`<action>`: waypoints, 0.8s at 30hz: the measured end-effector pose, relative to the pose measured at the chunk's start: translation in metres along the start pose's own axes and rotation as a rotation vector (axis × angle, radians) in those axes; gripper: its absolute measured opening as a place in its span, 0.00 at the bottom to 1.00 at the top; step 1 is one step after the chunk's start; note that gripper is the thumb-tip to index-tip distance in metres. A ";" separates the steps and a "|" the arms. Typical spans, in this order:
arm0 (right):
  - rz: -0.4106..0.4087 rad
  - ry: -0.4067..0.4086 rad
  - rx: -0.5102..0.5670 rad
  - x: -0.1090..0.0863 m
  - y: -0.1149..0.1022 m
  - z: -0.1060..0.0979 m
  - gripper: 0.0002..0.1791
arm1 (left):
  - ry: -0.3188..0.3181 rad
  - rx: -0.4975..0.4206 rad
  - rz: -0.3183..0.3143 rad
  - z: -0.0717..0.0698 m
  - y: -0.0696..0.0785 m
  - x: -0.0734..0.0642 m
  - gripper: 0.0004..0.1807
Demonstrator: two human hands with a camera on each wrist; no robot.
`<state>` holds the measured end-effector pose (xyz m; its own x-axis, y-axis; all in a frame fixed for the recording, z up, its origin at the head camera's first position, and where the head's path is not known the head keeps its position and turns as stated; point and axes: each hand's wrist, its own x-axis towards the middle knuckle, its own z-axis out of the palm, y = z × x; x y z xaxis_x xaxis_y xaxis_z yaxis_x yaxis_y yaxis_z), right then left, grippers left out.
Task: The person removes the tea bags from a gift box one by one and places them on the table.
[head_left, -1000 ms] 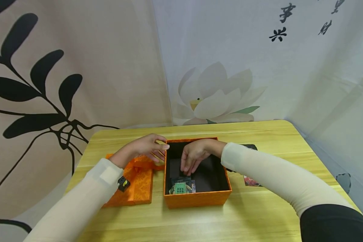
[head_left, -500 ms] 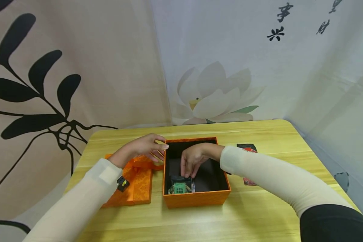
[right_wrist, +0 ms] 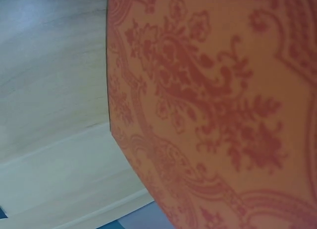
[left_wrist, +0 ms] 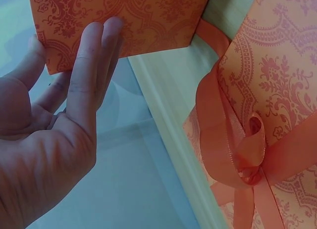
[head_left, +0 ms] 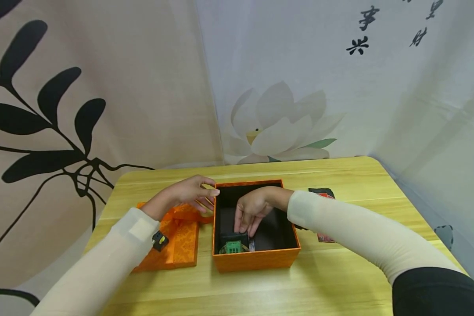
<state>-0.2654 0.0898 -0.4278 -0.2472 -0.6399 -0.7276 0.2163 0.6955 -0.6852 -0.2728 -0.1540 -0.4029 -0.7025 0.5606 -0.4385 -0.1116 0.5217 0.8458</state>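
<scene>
An orange patterned box point(head_left: 256, 260) with a black interior stands uncovered on the table. My right hand point(head_left: 254, 210) reaches inside it, thumb and fingertips pinching the upper edge of a black packet with a green label point(head_left: 234, 247) in the front left corner. The packet stands tilted; its lower part is hidden by the front wall. My left hand point(head_left: 193, 193) rests against the box's left rim, thumb at the edge and fingers straight along the outside, as the left wrist view shows on the patterned wall point(left_wrist: 143, 26). The right wrist view shows only the box's outer wall point(right_wrist: 213, 105).
Left of the box lies an orange lid point(head_left: 186, 250) with a ribbon point(left_wrist: 213, 125). Right of it, partly under my sleeve, are a black packet with red point(head_left: 324, 192) and a red printed piece point(head_left: 324, 238). Cloth drapes point(head_left: 142, 87) hang behind the wooden table point(head_left: 260, 294).
My right fingertips have moved slightly down and closer onto the green-labelled packet, which now tilts more upright. The left hand has stayed at the box's rim.
</scene>
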 end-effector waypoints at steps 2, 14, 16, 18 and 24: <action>-0.008 0.004 0.003 -0.001 0.000 -0.001 0.11 | 0.004 -0.006 -0.007 0.000 0.000 0.000 0.38; -0.051 0.056 -0.008 -0.029 -0.008 -0.019 0.11 | 0.014 -0.014 -0.021 0.001 0.001 0.001 0.39; -0.054 0.067 -0.006 -0.038 -0.009 -0.024 0.12 | 0.013 -0.013 -0.019 0.001 0.000 0.001 0.39; -0.064 0.076 -0.008 -0.047 -0.010 -0.029 0.12 | 0.010 -0.011 -0.011 0.000 0.000 0.001 0.39; -0.096 0.104 -0.016 -0.075 -0.013 -0.044 0.14 | -0.004 -0.006 0.004 -0.001 0.000 -0.001 0.39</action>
<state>-0.2916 0.1432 -0.3627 -0.3629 -0.6670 -0.6507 0.1725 0.6382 -0.7503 -0.2731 -0.1552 -0.4023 -0.7003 0.5649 -0.4364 -0.1132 0.5158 0.8492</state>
